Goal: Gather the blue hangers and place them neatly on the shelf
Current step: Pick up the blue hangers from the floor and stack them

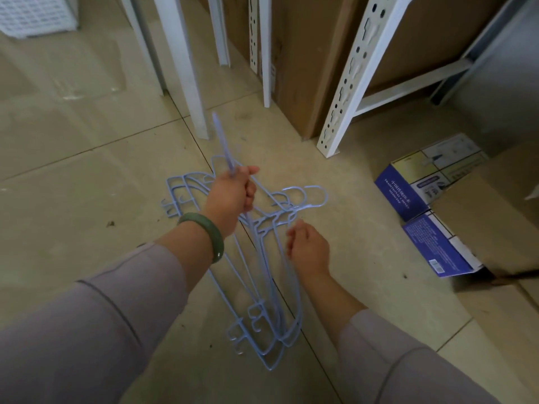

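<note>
Several light blue hangers [264,313] lie in a loose pile on the tiled floor in the middle of the view, hooks pointing right. My left hand [232,196] is closed around one blue hanger [223,144], whose arm sticks up and away toward the shelf legs. My right hand [309,246] hovers just right of the pile with fingers curled, touching or nearly touching the hangers below the hooks; whether it grips one I cannot tell. A white metal shelf upright [354,74] stands at the upper right.
Blue cartons [408,196] lie on the floor at the right beside a large cardboard sheet [493,228]. A tall cardboard box [306,62] stands between white posts [180,62]. A white basket [38,13] sits at the top left.
</note>
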The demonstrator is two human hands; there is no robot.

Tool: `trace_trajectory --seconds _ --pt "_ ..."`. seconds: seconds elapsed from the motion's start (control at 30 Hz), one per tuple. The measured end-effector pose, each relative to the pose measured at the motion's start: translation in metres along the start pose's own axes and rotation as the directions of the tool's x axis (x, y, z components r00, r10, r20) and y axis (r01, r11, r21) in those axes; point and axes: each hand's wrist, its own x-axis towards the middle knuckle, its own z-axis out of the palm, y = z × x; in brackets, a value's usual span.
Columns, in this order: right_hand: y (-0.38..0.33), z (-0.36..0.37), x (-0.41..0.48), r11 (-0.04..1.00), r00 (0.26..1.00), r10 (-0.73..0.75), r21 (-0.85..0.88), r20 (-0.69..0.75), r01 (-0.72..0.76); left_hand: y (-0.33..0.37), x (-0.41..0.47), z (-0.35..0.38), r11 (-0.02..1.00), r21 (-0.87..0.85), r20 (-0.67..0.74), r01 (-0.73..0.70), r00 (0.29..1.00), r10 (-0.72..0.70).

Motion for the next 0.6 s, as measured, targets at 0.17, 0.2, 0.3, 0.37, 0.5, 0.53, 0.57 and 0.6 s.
trace_trajectory --seconds 0.17,0.2,0.3,0.37,0.5,0.53,0.57,0.6 --pt "0.027 -0.007 0.011 0.803 0.968 0.167 -0.596 0.185 -0.025 0.015 -0.01 -0.023 0.989 0.086 -0.022 -0.121 0.992 0.123" --pt "0.025 -0.004 0.01 0.796 0.969 0.152 -0.605 0.197 -0.001 0.015 -0.012 -0.027 0.987 0.099 -0.016 -0.123 0.992 0.125" --pt "0.015 -0.001 0.008 0.832 0.994 0.063 -0.555 0.085 -0.006 0.015 -0.019 -0.034 0.99 0.11 -0.032 -0.092 0.995 0.096" --pt "0.004 0.0 0.008 0.896 1.0 -0.005 -0.445 -0.015 -0.002 0.019 -0.025 -0.035 0.998 0.043 -0.024 -0.041 0.999 0.042" --pt "-0.031 0.016 -0.002 0.994 0.989 -0.105 -0.028 0.101 0.108 0.024 -0.031 -0.037 0.997 -0.056 0.04 0.05 0.998 -0.048" --pt "-0.041 0.02 -0.009 0.988 0.981 -0.152 0.027 0.117 0.15 0.024 -0.032 -0.038 0.996 -0.061 0.039 0.06 0.998 -0.058" --pt "-0.049 0.024 -0.018 0.979 0.971 -0.201 0.044 0.13 0.197 0.025 -0.032 -0.039 0.995 -0.075 0.044 0.069 0.997 -0.066" --pt "-0.057 0.028 -0.028 0.968 0.959 -0.25 0.053 0.133 0.245 0.026 -0.032 -0.04 0.992 -0.101 0.062 0.08 0.995 -0.074"
